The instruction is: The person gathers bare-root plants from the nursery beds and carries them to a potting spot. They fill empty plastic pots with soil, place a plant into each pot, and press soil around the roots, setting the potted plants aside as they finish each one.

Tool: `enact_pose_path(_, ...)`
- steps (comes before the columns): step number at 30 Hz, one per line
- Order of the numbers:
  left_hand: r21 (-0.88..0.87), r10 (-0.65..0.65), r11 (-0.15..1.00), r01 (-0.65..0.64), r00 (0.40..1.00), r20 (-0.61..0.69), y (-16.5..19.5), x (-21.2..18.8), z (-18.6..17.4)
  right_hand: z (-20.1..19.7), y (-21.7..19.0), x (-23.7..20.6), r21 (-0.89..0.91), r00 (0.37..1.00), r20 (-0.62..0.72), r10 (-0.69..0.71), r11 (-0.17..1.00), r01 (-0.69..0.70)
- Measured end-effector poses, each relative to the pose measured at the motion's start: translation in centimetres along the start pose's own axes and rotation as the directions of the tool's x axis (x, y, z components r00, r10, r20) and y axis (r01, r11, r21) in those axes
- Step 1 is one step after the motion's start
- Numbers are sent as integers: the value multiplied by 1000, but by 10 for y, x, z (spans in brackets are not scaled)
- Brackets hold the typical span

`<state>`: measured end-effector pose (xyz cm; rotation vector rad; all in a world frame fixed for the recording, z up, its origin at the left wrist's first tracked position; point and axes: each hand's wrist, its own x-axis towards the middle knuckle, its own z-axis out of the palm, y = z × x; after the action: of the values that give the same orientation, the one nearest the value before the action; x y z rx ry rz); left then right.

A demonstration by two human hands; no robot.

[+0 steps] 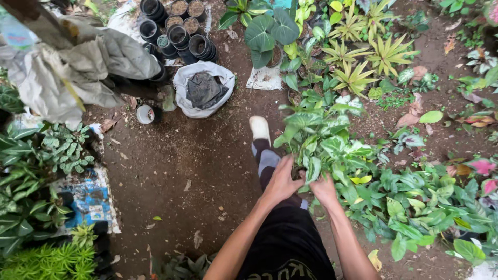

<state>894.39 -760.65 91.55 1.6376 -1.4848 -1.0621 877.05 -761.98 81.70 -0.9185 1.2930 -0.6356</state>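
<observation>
Both the left hand and the right hand are closed in a grip around the base of a variegated leafy plant, apparently held just above the dirt ground beside the foot, so the handling step is underway and steady support comes next.

My arms are bare from the elbows down, with no sleeves, watch or rings showing on my left hand or right hand. I wear black shorts with pale lettering near the hem, a grey-and-black striped sock, and a white shoe.
</observation>
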Motion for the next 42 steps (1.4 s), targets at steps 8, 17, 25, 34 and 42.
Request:
enact_pose_path(8, -108, -18, 994, 32, 992, 127, -36, 197, -98, 41, -32, 164, -303, 930, -216, 298, 885, -354)
enact_pose_path(17, -70, 55, 997, -33, 934, 353, -40, 379, -148, 70, -173, 283, 81, 953, -197, 232, 972, -220)
enact_pose_path(25, 75, 78, 988, -138, 844, 531, -52, 516, -200, 94, -216, 407, -272, 971, -238, 22, 958, -88)
enact_pose_path(34, 101, 43, 981, -164, 696, 717, -122, 703, -295, 185, -287, 578, 51, 898, -397, 189, 982, -184)
enact_pose_path(42, 50, 31, 995, -90, 726, 687, -155, 881, -461, 279, -406, 747, 132, 868, -471, 159, 985, -109)
